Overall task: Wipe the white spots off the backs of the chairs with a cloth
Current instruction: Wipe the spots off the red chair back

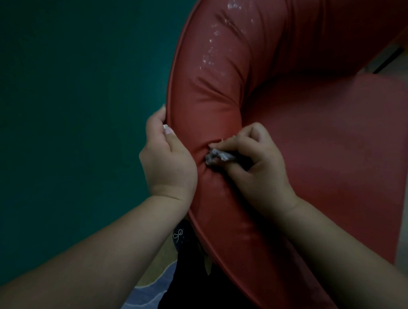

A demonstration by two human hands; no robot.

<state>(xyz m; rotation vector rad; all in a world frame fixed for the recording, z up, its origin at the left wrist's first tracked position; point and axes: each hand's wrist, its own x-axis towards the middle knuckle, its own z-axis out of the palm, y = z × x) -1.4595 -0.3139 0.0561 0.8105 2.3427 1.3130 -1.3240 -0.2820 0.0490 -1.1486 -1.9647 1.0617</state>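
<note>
Green wall [69,112] fills the left side, then the left hand [168,160] curls its fingers [156,118] round the outer piped edge of the red chair back [219,96]. Right hand [252,162] pinches a crumpled cloth [218,157] against the padding beside it. White spots [219,38] sit further up, with bare seat [337,149] on the right; it's pretty dim and the chair's cut off at the top.

— What is the chair back [219,103] covered in?
— Red leather-like upholstery, smooth with a soft sheen, creased in folds, piped along its outer edge. White spots [219,33] near its top look glossy.
— And the cloth [218,158]?
— Grey, crumpled, matt fabric. The seat [337,149] looks duller.
</note>
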